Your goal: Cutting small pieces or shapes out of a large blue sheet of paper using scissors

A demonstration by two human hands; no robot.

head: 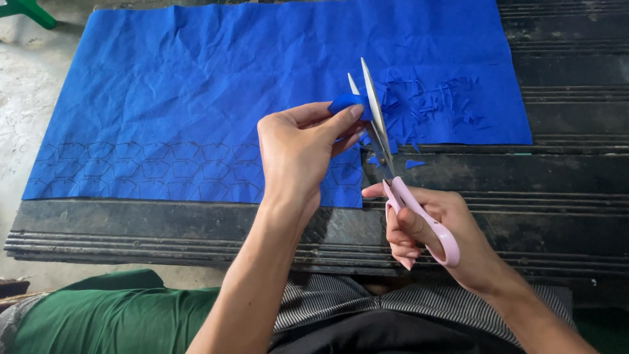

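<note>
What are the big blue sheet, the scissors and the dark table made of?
The blue sheet looks like thin matte cloth or soft paper; it wrinkles and creases. The scissors seem to have shiny metal blades and smooth pink plastic handles, held in the right hand. The dark table looks like worn, grooved wood or hard board, though that is uncertain. The left hand pinches a small blue piece.

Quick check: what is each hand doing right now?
Left hand: closed, pinching a small blue fabric piece.
Right hand: closed around the pink-handled scissors, blades open.
</note>
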